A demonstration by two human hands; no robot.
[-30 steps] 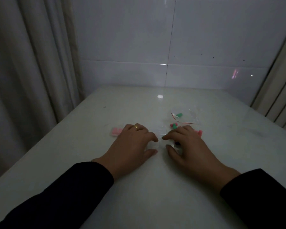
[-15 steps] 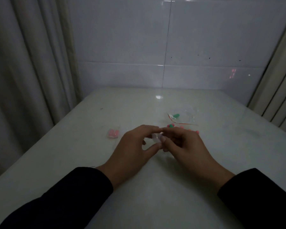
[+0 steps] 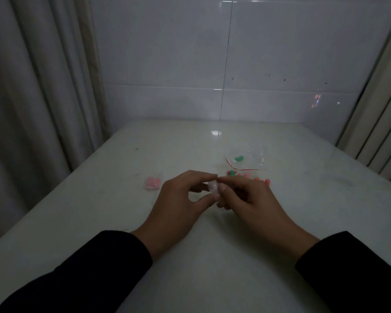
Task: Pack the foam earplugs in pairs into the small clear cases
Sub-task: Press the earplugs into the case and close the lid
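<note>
A small clear case [image 3: 213, 187] is held just above the white table [image 3: 190, 256] between both hands. My left hand [image 3: 178, 199] pinches its left side with thumb and forefinger. My right hand [image 3: 251, 199] grips its right side with the fingertips. Whether the case is open or holds anything cannot be seen. Another clear case with pink earplugs [image 3: 152, 183] lies on the table to the left of my left hand. Loose pink and green earplugs [image 3: 233, 173] lie just behind my right hand, partly hidden by it. One green earplug [image 3: 239, 158] lies in a clear plastic bag [image 3: 251, 159] farther back.
A tiled wall [image 3: 235, 64] rises behind the table's far edge. Curtains [image 3: 32, 86] hang along the left edge. A ribbed panel [image 3: 382, 132] stands at the far right. Black sleeves cover both forearms.
Both hands lifted off the table, taking the clear case up between their fingertips. Over the last half second they have held it almost still.
</note>
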